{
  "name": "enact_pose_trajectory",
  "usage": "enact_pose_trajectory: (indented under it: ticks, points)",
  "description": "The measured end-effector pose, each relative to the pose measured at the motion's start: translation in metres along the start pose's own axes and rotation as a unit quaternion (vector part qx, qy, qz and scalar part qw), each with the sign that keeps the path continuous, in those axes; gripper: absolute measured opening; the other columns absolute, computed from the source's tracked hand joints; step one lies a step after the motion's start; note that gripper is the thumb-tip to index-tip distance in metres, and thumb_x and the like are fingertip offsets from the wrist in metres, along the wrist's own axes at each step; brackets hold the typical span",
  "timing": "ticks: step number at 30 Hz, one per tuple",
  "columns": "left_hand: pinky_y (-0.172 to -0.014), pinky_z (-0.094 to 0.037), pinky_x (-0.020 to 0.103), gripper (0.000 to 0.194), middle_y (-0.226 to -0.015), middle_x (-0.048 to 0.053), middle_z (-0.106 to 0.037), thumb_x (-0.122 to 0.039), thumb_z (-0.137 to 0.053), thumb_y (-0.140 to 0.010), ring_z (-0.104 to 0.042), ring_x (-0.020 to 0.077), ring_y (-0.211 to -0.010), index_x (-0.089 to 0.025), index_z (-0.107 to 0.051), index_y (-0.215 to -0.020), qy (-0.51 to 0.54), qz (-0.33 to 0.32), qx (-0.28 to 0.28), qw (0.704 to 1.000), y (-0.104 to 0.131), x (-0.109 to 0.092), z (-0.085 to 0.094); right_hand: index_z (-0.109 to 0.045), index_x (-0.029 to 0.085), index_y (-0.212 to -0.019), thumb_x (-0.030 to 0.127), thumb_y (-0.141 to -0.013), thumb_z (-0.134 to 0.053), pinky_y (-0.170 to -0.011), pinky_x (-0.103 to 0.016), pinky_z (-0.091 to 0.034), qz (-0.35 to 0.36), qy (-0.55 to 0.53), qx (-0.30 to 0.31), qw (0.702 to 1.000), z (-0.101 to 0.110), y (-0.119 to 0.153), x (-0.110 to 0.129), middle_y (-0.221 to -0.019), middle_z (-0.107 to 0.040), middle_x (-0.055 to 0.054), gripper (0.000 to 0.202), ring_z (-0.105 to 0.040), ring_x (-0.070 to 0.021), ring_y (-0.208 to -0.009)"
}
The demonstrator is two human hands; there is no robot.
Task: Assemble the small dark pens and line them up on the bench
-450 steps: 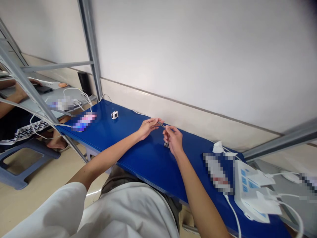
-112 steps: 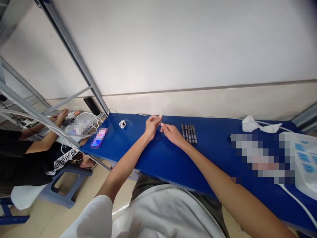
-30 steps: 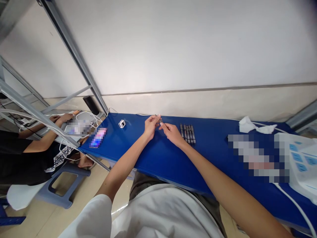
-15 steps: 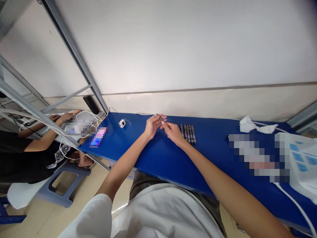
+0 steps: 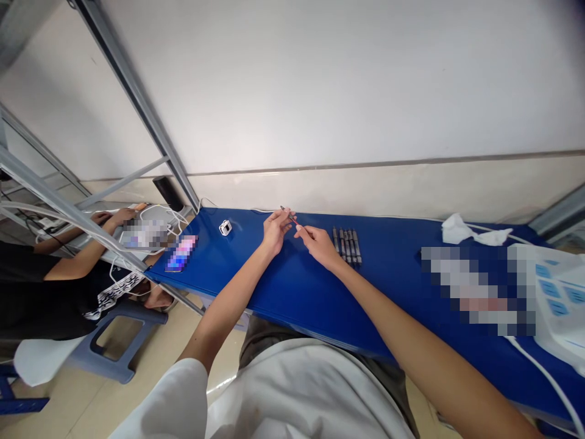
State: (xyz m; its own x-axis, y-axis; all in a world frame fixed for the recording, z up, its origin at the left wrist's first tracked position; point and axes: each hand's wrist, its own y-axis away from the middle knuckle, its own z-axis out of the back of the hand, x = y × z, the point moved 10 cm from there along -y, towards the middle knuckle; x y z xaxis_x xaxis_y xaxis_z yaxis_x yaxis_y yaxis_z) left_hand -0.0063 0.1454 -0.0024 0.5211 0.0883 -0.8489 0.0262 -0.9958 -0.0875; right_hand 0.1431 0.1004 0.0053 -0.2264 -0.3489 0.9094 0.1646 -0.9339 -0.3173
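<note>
Over the blue table (image 5: 292, 292), both hands are on one slim pen (image 5: 292, 219). My left hand (image 5: 274, 231) is closed on its dark upper part, which sticks out past the fingertips. My right hand (image 5: 319, 244) pinches the lower end between thumb and fingers. A thin reddish length shows between the two hands; whether it is a refill or part of the barrel I cannot tell. Just right of my right hand, several dark pens (image 5: 348, 245) lie side by side on the table.
A small white device (image 5: 225, 228) and a blurred phone (image 5: 181, 253) lie to the left. Crumpled tissue (image 5: 457, 230), a blurred item (image 5: 475, 292) and a white-and-blue package (image 5: 560, 299) are at right. Beyond the metal post (image 5: 132, 91), a seated person's arms (image 5: 86, 259) rest at another table.
My left hand has moved slightly left, away from my right hand. A reddish length of the pen now shows between them.
</note>
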Motion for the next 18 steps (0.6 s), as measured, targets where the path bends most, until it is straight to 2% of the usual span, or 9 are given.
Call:
enact_pose_trajectory:
  ticks: [5, 11, 18]
  points:
    - [-0.089, -0.054, 0.029, 0.026, -0.117, 0.01, -0.081, -0.038, -0.09, -0.091, -0.077, 0.0214, -0.111, -0.02, -0.077, -0.102, 0.014, -0.012, -0.026, 0.999, -0.003, -0.011, 0.008, -0.078, 0.022, -0.12, 0.081, -0.099, -0.062, -0.05, -0.031, -0.035, 0.012, -0.022, -0.002, 1.0, 0.001, 0.0, 0.004, -0.061, -0.05, 0.003, 0.065, -0.045, -0.0178, -0.052]
    - [-0.104, -0.054, 0.035, 0.026, -0.126, 0.012, -0.081, -0.036, -0.087, -0.094, -0.076, 0.0243, -0.125, -0.02, -0.078, -0.113, 0.038, -0.02, -0.046, 0.998, -0.004, -0.019, 0.015, -0.077, 0.022, -0.119, 0.079, -0.098, -0.065, -0.051, -0.031, -0.034, 0.011, -0.021, -0.004, 1.0, 0.002, -0.001, 0.002, -0.061, -0.048, 0.003, 0.062, -0.041, -0.0172, -0.053]
    - [-0.108, -0.055, 0.037, 0.028, -0.128, 0.013, -0.081, -0.037, -0.087, -0.095, -0.076, 0.0246, -0.127, -0.021, -0.078, -0.115, 0.043, -0.02, -0.057, 0.997, -0.005, -0.021, 0.019, -0.077, 0.022, -0.119, 0.079, -0.097, -0.065, -0.05, -0.031, -0.032, 0.009, -0.023, -0.005, 1.0, 0.001, -0.001, -0.001, -0.061, -0.047, 0.003, 0.061, -0.041, -0.0173, -0.053]
